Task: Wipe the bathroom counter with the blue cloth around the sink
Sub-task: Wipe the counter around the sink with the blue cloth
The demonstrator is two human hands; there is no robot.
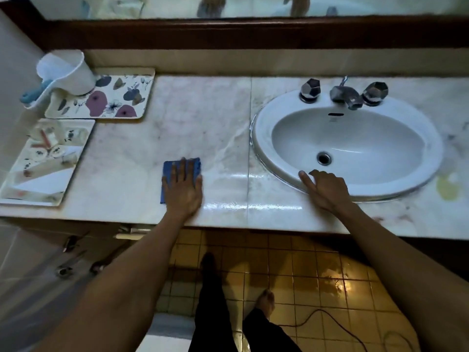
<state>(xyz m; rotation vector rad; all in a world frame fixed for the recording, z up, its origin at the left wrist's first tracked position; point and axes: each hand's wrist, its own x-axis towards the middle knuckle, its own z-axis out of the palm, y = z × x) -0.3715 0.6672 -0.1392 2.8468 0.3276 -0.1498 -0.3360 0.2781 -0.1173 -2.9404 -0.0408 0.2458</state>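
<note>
The blue cloth (169, 166) lies flat on the pale marble counter (198, 118), left of the sink and near the front edge. My left hand (183, 189) presses down on it with fingers spread, covering most of it. The white oval sink (350, 143) is set into the counter on the right. My right hand (327, 189) rests on the sink's front left rim, fingers loosely apart, holding nothing. A wet shiny streak runs along the counter between my two hands.
Two floral trays (119, 97) (43, 161) sit at the counter's left end, with a white scoop-shaped cup (66, 72) behind them. Faucet and two knobs (346, 94) stand behind the basin. A mirror runs along the back. Yellow floor tiles, my feet and a cable lie below.
</note>
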